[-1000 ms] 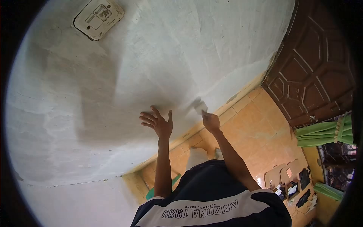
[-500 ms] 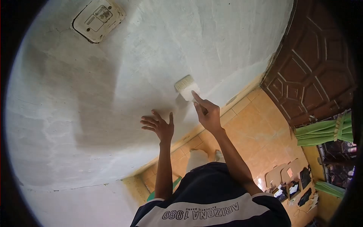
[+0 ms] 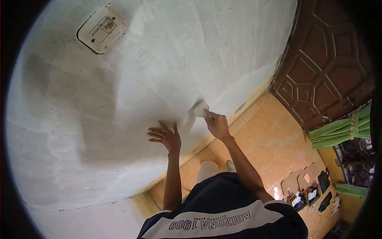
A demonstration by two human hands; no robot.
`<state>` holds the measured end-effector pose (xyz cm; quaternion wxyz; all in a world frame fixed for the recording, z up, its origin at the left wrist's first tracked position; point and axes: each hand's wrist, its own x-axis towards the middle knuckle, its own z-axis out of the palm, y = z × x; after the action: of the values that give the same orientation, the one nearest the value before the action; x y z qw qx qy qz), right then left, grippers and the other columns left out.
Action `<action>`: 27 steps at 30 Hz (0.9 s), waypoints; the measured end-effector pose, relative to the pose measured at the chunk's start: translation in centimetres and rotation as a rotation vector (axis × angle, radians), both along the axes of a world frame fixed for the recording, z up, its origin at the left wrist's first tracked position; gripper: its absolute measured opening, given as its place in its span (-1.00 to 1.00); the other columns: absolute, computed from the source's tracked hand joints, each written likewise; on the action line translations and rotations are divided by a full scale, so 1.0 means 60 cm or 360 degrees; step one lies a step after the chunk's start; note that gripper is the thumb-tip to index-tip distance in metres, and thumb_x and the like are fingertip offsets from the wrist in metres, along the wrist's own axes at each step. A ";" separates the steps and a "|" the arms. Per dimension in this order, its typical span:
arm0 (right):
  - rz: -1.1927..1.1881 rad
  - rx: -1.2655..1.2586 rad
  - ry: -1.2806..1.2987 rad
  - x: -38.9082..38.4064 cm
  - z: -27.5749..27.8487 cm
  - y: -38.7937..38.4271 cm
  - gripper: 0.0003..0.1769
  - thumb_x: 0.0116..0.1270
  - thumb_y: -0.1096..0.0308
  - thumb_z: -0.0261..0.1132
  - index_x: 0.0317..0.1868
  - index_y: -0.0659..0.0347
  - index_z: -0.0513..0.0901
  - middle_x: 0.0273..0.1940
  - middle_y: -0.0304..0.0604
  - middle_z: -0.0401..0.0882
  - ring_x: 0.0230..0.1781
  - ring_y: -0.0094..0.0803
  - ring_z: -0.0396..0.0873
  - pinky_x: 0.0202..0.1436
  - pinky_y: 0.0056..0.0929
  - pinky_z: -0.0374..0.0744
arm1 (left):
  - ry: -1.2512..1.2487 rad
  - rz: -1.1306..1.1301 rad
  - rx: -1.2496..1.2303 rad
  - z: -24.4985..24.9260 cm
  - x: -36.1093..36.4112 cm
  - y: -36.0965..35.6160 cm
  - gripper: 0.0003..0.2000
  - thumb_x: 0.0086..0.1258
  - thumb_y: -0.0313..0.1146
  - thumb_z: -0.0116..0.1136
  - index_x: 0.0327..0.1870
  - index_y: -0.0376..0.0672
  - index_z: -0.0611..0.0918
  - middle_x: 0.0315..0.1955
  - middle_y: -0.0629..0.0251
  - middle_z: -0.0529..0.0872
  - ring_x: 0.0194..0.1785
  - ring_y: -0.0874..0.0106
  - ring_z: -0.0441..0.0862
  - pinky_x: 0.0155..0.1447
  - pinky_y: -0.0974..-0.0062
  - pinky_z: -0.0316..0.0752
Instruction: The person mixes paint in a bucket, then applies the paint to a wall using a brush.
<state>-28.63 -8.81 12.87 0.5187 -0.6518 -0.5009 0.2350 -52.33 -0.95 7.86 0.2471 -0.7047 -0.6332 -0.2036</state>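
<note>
My right hand (image 3: 217, 125) is closed round the handle of a wide, pale paint brush (image 3: 199, 108). The brush's bristle end lies at the wall (image 3: 167, 51), which is grey-white and streaky, with darker patches toward the left. To the left of the brush, my left hand (image 3: 167, 138) is spread at the wall with its fingers apart and nothing in it. Whether its fingertips touch the surface I cannot tell. A shadow falls on the wall around both hands.
A switch plate (image 3: 101, 30) sits on the wall at upper left. A carved brown door (image 3: 322, 67) stands at right, beside green curtains (image 3: 334, 133). Orange floor tiles (image 3: 262, 139) run below the wall. Chairs with dark items (image 3: 304, 191) stand at lower right.
The brush and my right hand have moved down along the wall, and the brush has turned. My left hand keeps nearly the same place, a little lower. The view has shifted slightly.
</note>
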 end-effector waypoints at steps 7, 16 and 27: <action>-0.0072 0.0449 0.0052 0.000 0.063 -0.010 -0.40 0.36 0.49 0.36 0.41 0.00 0.56 -0.61 -0.11 0.37 -0.65 -0.37 0.35 -0.50 -0.35 0.43 | -0.0090 -0.0014 -0.0017 0.000 0.004 0.000 -0.08 0.58 0.27 -0.18 0.65 -0.18 -0.25 0.46 -0.66 -0.51 0.50 -0.61 -0.61 0.34 -0.70 -0.45; 0.0044 -0.0275 -0.0372 -0.005 -0.277 -0.024 -0.48 0.46 0.32 0.28 0.41 -0.02 0.54 -0.45 0.14 0.63 -0.43 0.09 0.64 -0.36 -0.07 0.55 | -0.0075 0.0011 -0.0082 0.008 0.004 -0.005 -0.06 0.57 0.29 -0.19 0.65 -0.17 -0.29 0.47 -0.58 -0.57 0.50 -0.56 -0.68 0.34 -0.69 -0.49; -0.0092 0.0608 0.0028 0.005 0.098 -0.023 -0.40 0.39 0.54 0.32 0.43 -0.01 0.54 -0.62 -0.14 0.32 -0.65 -0.31 0.24 -0.50 -0.34 0.42 | -0.0161 -0.0058 -0.0029 0.002 0.006 -0.001 -0.10 0.58 0.26 -0.16 0.66 -0.13 -0.23 0.47 -0.57 -0.57 0.51 -0.55 -0.66 0.31 -0.72 -0.51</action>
<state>-28.30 -10.21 18.74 0.6438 -0.5537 -0.5128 0.1263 -52.00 -1.02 7.99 0.2044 -0.7072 -0.6337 -0.2378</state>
